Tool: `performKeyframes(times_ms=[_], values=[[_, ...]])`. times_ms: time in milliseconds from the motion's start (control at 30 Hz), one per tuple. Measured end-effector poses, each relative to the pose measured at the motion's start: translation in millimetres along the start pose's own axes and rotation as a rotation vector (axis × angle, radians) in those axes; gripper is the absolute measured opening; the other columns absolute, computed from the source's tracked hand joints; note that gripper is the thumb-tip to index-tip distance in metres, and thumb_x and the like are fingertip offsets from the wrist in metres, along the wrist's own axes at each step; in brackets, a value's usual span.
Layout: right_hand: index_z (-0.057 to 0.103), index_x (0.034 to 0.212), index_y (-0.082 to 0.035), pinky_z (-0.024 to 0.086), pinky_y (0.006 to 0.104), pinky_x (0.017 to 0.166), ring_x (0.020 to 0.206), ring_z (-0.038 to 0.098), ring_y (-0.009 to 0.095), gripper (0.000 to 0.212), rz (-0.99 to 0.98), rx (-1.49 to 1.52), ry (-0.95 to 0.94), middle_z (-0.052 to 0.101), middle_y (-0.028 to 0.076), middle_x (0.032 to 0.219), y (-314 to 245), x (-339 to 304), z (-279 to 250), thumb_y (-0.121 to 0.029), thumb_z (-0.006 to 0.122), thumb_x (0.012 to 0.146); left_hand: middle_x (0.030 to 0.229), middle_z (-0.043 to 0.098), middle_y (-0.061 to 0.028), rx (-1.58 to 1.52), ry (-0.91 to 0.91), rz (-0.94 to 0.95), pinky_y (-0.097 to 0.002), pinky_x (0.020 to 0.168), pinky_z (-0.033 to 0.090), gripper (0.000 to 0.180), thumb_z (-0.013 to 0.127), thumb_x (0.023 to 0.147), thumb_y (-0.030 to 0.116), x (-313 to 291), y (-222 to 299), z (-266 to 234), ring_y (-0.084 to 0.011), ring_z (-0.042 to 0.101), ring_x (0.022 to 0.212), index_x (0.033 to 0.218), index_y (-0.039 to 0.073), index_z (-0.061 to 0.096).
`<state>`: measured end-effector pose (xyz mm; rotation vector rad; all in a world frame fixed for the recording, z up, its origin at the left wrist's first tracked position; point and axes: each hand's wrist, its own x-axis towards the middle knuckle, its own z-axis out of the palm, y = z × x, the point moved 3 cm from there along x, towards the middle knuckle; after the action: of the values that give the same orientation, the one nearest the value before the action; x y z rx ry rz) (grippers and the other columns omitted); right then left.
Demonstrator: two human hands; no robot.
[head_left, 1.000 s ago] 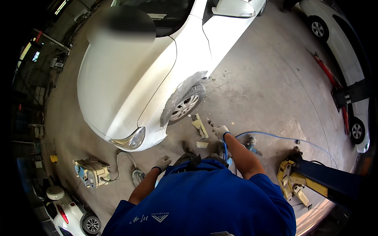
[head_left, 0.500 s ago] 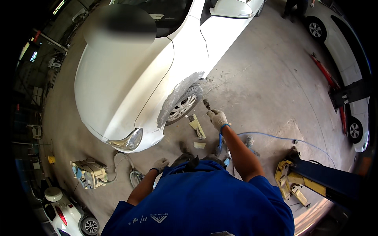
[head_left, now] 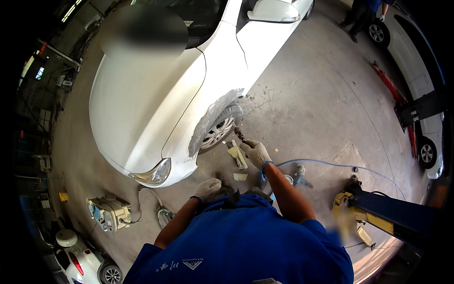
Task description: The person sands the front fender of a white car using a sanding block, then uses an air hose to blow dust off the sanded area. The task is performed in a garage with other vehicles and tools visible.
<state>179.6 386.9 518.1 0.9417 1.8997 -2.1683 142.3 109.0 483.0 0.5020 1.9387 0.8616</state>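
My right hand (head_left: 256, 153), in a pale work glove, is closed round a short dark tool with a knobbed tip (head_left: 240, 134). The tip points toward the front wheel (head_left: 220, 130) of a white car; whether it touches the tyre I cannot tell. My fingers hide the tool's rear part. Above the wheel, the fender's arch bears a rough grey patch (head_left: 204, 125). My left hand (head_left: 208, 188), also gloved, is low by my leg, its fingers loosely stretched with nothing visible in them.
Yellowish strips (head_left: 237, 156) lie on the floor below the wheel. A blue hose (head_left: 326, 164) runs off to the right, near a grey-blue air tool (head_left: 299, 174). A boxy machine (head_left: 109, 213) with a hose stands left; a lift arm (head_left: 388, 208) juts in right. Another person (head_left: 364, 16) stands far right.
My right hand has moved slightly left with the tool, bringing its tip closer to the wheel. My left hand has shifted right and up. The person at far right has come further into view.
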Motion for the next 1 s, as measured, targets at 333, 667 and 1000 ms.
performKeyframes(times_ms=[333,667,1000], values=[[0.066,0.105,0.001,0.047,0.0277,0.065,0.07,0.055,0.011,0.03,-0.229,-0.003,-0.174,0.058,0.002,0.077,-49,-29,43,-0.026,0.057,0.097,0.084,0.069,-0.0139,0.228,-0.086,0.476,-0.0311,0.065,0.052,0.033,0.055,0.097,0.031,61,86,55,-0.0233,0.067,0.072,0.1,-0.001,0.06],[0.069,0.105,0.001,0.044,0.0252,0.061,0.067,0.053,0.009,0.022,-0.096,-0.052,0.115,0.06,-0.002,0.073,-6,100,-7,-0.017,0.06,0.097,0.099,0.067,-0.0089,-0.189,0.149,0.221,-0.0298,0.082,0.052,0.041,0.062,0.096,0.02,107,83,-68,-0.0163,0.064,0.089,0.131,0.002,0.053],[0.071,0.101,0.0,0.041,0.0248,0.059,0.064,0.05,0.007,0.019,-0.028,-0.007,0.245,0.058,-0.004,0.071,-13,191,-37,-0.016,0.063,0.095,0.113,0.067,-0.0152,0.267,0.492,0.372,-0.0394,0.088,0.052,0.047,0.066,0.09,0.02,215,114,-243,-0.0281,0.066,0.1,0.133,0.007,0.051]])
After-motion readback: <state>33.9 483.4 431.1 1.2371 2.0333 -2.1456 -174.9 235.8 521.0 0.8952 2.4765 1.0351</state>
